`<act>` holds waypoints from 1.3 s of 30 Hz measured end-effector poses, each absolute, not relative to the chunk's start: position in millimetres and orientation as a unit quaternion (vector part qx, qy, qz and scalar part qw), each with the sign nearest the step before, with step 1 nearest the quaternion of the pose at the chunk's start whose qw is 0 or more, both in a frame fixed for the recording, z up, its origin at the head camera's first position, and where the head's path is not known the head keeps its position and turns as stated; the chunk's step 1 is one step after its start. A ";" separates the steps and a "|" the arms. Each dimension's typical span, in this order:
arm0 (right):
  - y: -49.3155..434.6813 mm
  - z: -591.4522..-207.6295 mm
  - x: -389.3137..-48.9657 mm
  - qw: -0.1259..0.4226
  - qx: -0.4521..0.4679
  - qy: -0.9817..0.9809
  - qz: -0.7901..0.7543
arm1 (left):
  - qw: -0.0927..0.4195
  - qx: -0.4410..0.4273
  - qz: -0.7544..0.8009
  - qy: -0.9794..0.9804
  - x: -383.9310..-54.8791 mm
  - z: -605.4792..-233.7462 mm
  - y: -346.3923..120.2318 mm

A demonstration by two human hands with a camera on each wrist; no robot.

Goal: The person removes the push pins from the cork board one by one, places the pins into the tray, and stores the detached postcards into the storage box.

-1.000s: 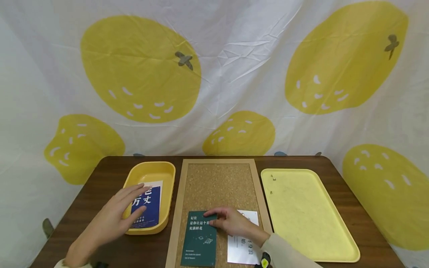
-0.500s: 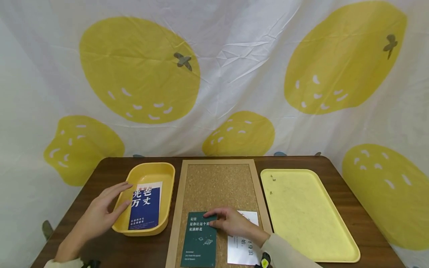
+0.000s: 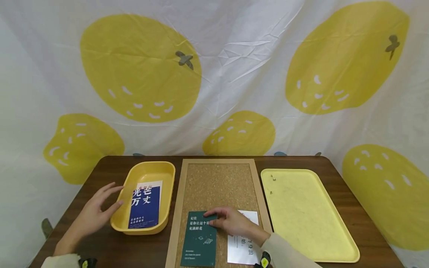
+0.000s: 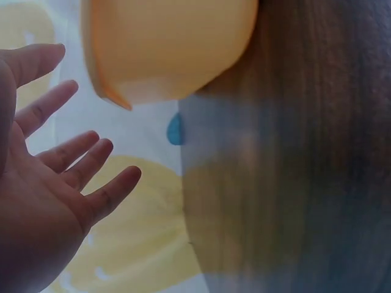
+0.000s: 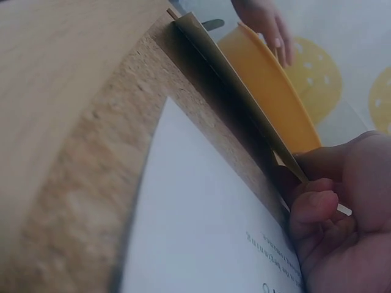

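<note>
**Right hand pinches the green card by its far right corner**

The green card lies to the left and on the near side of the right hand, its long axis running near to far along the cork board. Thumb and fingers grasp its edge; from the right wrist, a dark shadow beneath suggests that this side is raised a little off the cork. The right hand is the nearer of the two. A white card rests on the board just right of the green one, also lengthwise near to far, partly hidden by the right hand.

The left hand holds nothing; its fingers are spread just beside the left rim of the yellow basin, and contact there is hard to judge. Inside the basin, a blue card lies over a paler one. On the far right, the pale yellow tray carries a few small metallic bits near its far left corner, perhaps pins.
</note>
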State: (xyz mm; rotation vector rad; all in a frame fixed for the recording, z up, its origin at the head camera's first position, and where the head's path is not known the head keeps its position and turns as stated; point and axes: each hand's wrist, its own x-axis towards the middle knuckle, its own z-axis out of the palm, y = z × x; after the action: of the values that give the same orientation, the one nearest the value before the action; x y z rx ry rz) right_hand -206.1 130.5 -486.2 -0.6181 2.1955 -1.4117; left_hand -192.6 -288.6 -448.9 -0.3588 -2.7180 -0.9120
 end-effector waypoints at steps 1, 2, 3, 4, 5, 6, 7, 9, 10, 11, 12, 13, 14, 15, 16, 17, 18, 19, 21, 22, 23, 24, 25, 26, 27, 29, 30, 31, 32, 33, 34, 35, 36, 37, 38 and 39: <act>130.8 -486.3 -206.1 0.229 -0.224 0.797 -0.512 | 0.124 -0.121 -0.316 -0.933 -193.2 -450.9 -289.8; 130.9 -486.6 -206.2 0.230 -0.224 0.797 -0.511 | 0.124 -0.120 -0.318 -0.932 -193.7 -453.0 -291.1; 130.9 -486.5 -206.2 0.231 -0.223 0.797 -0.512 | 0.123 -0.120 -0.322 -0.931 -194.2 -454.7 -292.2; 131.0 -486.4 -206.2 0.233 -0.222 0.797 -0.512 | 0.122 -0.121 -0.326 -0.930 -194.6 -456.1 -293.1; 131.1 -486.7 -206.4 0.233 -0.222 0.796 -0.512 | 0.121 -0.121 -0.327 -0.930 -195.4 -457.7 -294.0; 131.0 -486.8 -206.5 0.234 -0.223 0.796 -0.512 | 0.118 -0.119 -0.329 -0.929 -196.0 -458.9 -294.8; 131.1 -486.9 -206.7 0.233 -0.223 0.796 -0.512 | 0.114 -0.117 -0.331 -0.929 -196.6 -459.8 -295.4; 130.9 -487.1 -207.2 0.233 -0.223 0.796 -0.512 | 0.096 -0.111 -0.338 -0.929 -197.9 -461.1 -296.3; 131.0 -487.1 -207.5 0.232 -0.223 0.797 -0.511 | 0.085 -0.105 -0.340 -0.931 -198.6 -461.6 -296.6; 131.0 -487.4 -207.8 0.232 -0.223 0.797 -0.511 | 0.073 -0.098 -0.345 -0.931 -199.2 -462.3 -297.0; 131.1 -487.5 -208.1 0.232 -0.223 0.798 -0.510 | 0.058 -0.091 -0.353 -0.929 -199.5 -462.7 -297.2; 131.2 -487.7 -208.3 0.232 -0.222 0.798 -0.510 | 0.044 -0.084 -0.361 -0.928 -199.9 -463.2 -297.6; 131.2 -487.9 -208.4 0.233 -0.222 0.798 -0.509 | 0.032 -0.077 -0.368 -0.926 -200.3 -463.8 -297.8; 131.2 -488.3 -208.6 0.233 -0.222 0.799 -0.508 | 0.020 -0.070 -0.376 -0.924 -200.6 -464.3 -298.2; 131.2 -488.5 -208.6 0.233 -0.222 0.799 -0.508 | 0.010 -0.062 -0.379 -0.923 -200.8 -465.1 -298.5; 131.2 -488.8 -208.5 0.233 -0.222 0.799 -0.508 | 0.001 -0.057 -0.384 -0.921 -201.1 -465.7 -298.7; 131.2 -488.9 -208.4 0.233 -0.223 0.799 -0.507 | -0.006 -0.054 -0.386 -0.921 -201.4 -466.3 -298.8; 131.2 -489.0 -208.3 0.232 -0.223 0.800 -0.507 | -0.012 -0.051 -0.388 -0.920 -201.7 -466.8 -299.0; 131.2 -489.3 -208.2 0.232 -0.223 0.800 -0.507 | -0.026 -0.048 -0.385 -0.921 -202.2 -467.6 -298.9; 131.2 -489.3 -208.3 0.232 -0.223 0.800 -0.507 | -0.034 -0.047 -0.384 -0.922 -202.4 -467.9 -298.7; 131.1 -489.5 -208.5 0.232 -0.223 0.799 -0.507 | -0.040 -0.047 -0.383 -0.922 -202.5 -468.1 -298.4; 131.1 -489.6 -208.7 0.231 -0.223 0.799 -0.508 | -0.045 -0.047 -0.381 -0.922 -202.6 -468.3 -298.3; 131.0 -489.8 -208.9 0.231 -0.223 0.799 -0.508 | -0.051 -0.048 -0.380 -0.922 -202.5 -468.5 -298.2; 130.9 -490.0 -209.2 0.232 -0.223 0.799 -0.508 | -0.054 -0.048 -0.378 -0.923 -202.3 -468.7 -298.1; 130.8 -490.1 -209.4 0.231 -0.224 0.799 -0.508 | -0.057 -0.048 -0.377 -0.923 -202.3 -468.9 -298.1; 130.7 -490.1 -209.5 0.230 -0.226 0.798 -0.509 | -0.059 -0.051 -0.382 -0.921 -201.7 -470.0 -298.4; 130.6 -489.8 -209.4 0.230 -0.226 0.798 -0.509 | -0.062 -0.052 -0.383 -0.920 -201.8 -470.7 -298.5; 130.6 -489.5 -209.2 0.230 -0.228 0.798 -0.509 | -0.067 -0.053 -0.384 -0.919 -201.9 -471.6 -298.6; 130.5 -488.9 -208.9 0.230 -0.229 0.797 -0.510 | -0.072 -0.052 -0.384 -0.919 -201.9 -472.4 -298.5; 130.4 -488.2 -208.6 0.231 -0.230 0.796 -0.510 | -0.079 -0.049 -0.386 -0.918 -202.1 -473.2 -298.5; 130.1 -487.6 -208.2 0.232 -0.229 0.795 -0.510 | -0.086 -0.048 -0.389 -0.916 -202.2 -474.0 -298.4; 130.0 -486.9 -207.7 0.233 -0.229 0.796 -0.510 | -0.092 -0.046 -0.389 -0.915 -202.4 -474.7 -298.2; 130.1 -486.1 -207.3 0.234 -0.227 0.796 -0.510 | -0.100 -0.042 -0.388 -0.915 -202.6 -474.7 -297.9; 130.1 -485.3 -206.8 0.234 -0.226 0.796 -0.510 | -0.104 -0.040 -0.388 -0.915 -202.6 -474.8 -297.7; 130.1 -484.6 -206.4 0.234 -0.223 0.797 -0.510 | -0.109 -0.036 -0.387 -0.915 -202.8 -474.6 -297.3; 130.0 -484.2 -206.2 0.234 -0.221 0.798 -0.510 | -0.113 -0.035 -0.386 -0.915 -203.0 -474.4 -297.1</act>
State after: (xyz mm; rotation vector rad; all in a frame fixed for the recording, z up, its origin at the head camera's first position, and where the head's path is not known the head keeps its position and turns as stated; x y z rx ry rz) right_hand -206.2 130.0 -484.2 -0.6063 2.1910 -1.3990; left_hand -203.0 -297.1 -474.4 -0.1181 -3.1013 -1.3090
